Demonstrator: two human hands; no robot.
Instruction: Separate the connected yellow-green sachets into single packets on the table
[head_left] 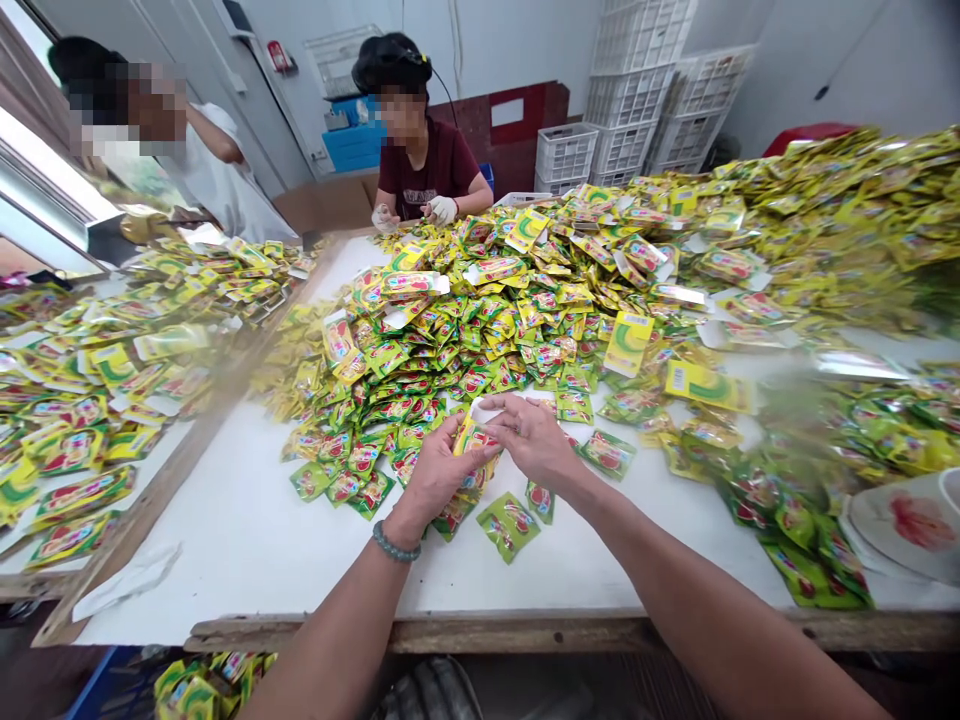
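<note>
My left hand (442, 462) is closed around a small yellow carton (471, 438), which stands tilted with its white flap end up. At that upper end, my right hand (529, 437) has its fingers bent against the white flap; whether a packet is between them is hidden. Just below the hands a green packet (508, 527) lies flat on the white table (300, 560). Beyond them rises a big heap of green packets (465, 350), with yellow cartons (628, 343) scattered over it.
Filled cartons (82, 450) cover the left table behind a wooden strip (187, 460). A floral container (911, 525) stands at right. Two people are across the table, one wearing white gloves (442, 208). White crates (630, 90) are stacked behind. A blue bin (112, 685) sits below the edge.
</note>
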